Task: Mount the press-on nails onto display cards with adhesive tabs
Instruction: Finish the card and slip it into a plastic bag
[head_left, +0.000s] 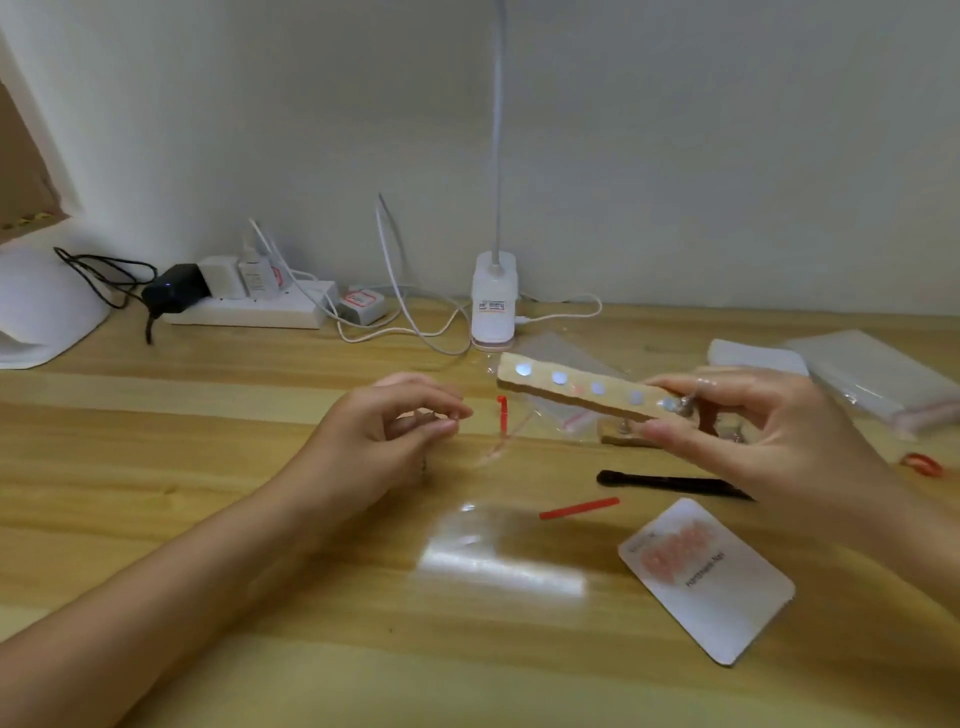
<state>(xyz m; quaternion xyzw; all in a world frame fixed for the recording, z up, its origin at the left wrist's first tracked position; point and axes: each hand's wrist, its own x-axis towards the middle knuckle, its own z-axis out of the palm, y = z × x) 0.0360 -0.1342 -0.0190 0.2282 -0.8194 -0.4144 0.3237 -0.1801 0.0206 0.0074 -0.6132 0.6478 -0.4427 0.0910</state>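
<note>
- The right hand grips one end of a wooden strip — pale round tabs dot its top.
- The left hand pinches something too small to tell.
- A white display card with pink nails lies on the wooden table, near black tweezers.

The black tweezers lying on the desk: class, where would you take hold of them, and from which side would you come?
Grip the black tweezers around the middle of their long, thin body, thumb and finger on the two long sides, coming from above. They lie flat on the wooden desk, so nothing can get underneath. The right hand hides the far tip; the rounded left end is free.
</note>
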